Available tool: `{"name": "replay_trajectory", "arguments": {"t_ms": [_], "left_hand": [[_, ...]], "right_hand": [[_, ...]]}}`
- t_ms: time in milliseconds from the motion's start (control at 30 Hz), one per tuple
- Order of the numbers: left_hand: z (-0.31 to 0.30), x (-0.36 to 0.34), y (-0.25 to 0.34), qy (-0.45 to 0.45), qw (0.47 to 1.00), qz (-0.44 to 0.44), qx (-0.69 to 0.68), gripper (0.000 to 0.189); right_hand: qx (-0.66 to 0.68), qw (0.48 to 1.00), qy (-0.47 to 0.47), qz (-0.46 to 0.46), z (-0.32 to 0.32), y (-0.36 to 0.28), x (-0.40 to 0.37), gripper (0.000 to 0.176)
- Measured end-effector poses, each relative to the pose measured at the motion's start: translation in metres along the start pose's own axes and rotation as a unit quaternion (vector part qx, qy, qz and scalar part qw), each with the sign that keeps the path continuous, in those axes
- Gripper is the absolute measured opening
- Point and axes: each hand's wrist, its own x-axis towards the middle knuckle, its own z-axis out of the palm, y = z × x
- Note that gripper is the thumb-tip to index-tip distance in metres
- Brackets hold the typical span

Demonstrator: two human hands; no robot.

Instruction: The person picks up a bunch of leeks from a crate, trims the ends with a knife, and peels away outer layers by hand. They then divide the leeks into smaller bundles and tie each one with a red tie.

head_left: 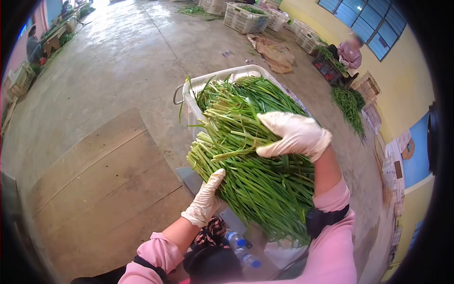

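A large heap of long green stalks point(265, 189), like chives with pale cut ends, fills and overhangs a white plastic crate point(191, 102). My left hand point(206, 199), in a pale glove, grips a bunch at the heap's near left side. Its thumb lies over the stalks and its other fingers are hidden beneath. Over the upper right of the pile is my right hand point(298, 135), also gloved, with thumb and fingers apart. Several stalk ends point left just beside its fingertips.
Plastic bottles point(243, 248) lie near my lap. A wooden board point(104, 180) is on the floor at left. Farther off are crates point(243, 20), a brown sack point(274, 53), a seated person point(350, 53) and a pile of greens point(349, 105) by the wall.
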Motion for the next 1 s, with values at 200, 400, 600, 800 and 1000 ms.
{"name": "replay_trajectory", "arguments": {"t_ms": [200,400,600,800,1000], "left_hand": [[-0.012,0.002,-0.005,-0.028,0.998,0.012,0.049,0.056],[-0.005,-0.006,-0.004,-0.035,0.993,0.042,0.101,0.066],[0.007,-0.003,-0.006,-0.034,0.998,0.04,0.041,0.063],[0.006,-0.004,-0.018,-0.04,0.994,0.087,0.047,0.056],[0.026,-0.011,-0.023,-0.071,0.987,0.114,0.088,0.057]], "right_hand": [[0.041,0.984,0.147,0.091,0.033,0.016,0.089,0.104],[0.054,0.989,0.029,0.132,0.064,-0.019,0.118,0.098],[0.057,0.988,-0.028,0.138,0.057,-0.054,0.098,0.091],[0.086,0.979,-0.081,0.163,0.036,-0.074,0.067,0.091],[0.241,0.965,-0.002,0.1,0.031,-0.063,0.032,0.078]]}}
